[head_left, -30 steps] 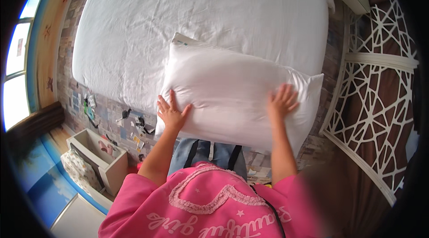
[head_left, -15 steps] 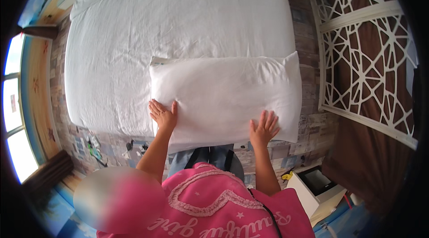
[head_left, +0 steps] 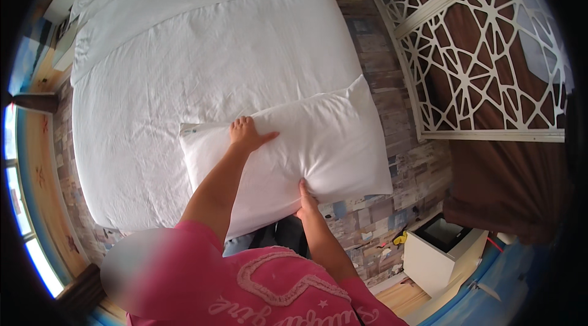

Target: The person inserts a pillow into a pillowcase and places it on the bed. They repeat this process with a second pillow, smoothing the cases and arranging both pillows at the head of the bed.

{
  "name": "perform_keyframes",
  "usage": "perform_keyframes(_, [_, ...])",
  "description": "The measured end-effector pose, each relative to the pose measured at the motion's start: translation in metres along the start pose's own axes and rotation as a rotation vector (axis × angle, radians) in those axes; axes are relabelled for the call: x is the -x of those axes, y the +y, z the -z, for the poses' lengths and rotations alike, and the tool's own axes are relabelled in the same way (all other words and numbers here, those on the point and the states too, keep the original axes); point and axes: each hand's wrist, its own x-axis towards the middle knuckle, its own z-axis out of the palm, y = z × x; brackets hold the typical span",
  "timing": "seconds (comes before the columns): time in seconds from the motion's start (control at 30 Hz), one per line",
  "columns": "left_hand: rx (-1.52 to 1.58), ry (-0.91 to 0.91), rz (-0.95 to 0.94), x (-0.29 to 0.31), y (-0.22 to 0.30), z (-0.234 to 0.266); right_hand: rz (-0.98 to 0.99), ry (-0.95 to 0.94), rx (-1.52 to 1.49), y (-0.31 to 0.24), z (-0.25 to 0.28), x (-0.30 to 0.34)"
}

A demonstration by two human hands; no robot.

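A plump white pillow (head_left: 331, 136) lies at a slant on the near end of a white-covered bed (head_left: 214, 50), its right part reaching past the bed's side. My left hand (head_left: 250, 135) is at the pillow's far edge, fingers curled over it and thumb spread across the top. At the near edge, my right hand (head_left: 307, 203) pinches the pillow, thumb pressed on top and fingers hidden beneath. The cloth dents and wrinkles around that thumb. A small greenish mark shows at the pillow's far left corner.
To the right stands a white lattice screen (head_left: 465, 75) with brown curtain (head_left: 508, 185) behind and below it. A white cabinet with a dark top opening (head_left: 444, 234) is at the lower right. Patchwork-patterned floor (head_left: 367, 38) borders the bed. Windows (head_left: 18, 203) line the left.
My left hand has moved from the pillow's left side to its far edge. My right hand has slid left and now grips the near edge. The view has turned, so the pillow appears tilted.
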Motion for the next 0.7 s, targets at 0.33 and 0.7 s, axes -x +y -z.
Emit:
perform_keyframes(0.33, [0.056,0.11,-0.031,0.077,0.029,-0.023,-0.072,-0.336,-0.143,-0.027,0.042,0.036])
perform_keyframes(0.7, [0.101,0.409,-0.454,0.269,0.221,-0.044,0.754,-0.741,0.509,-0.092,0.234,-0.019])
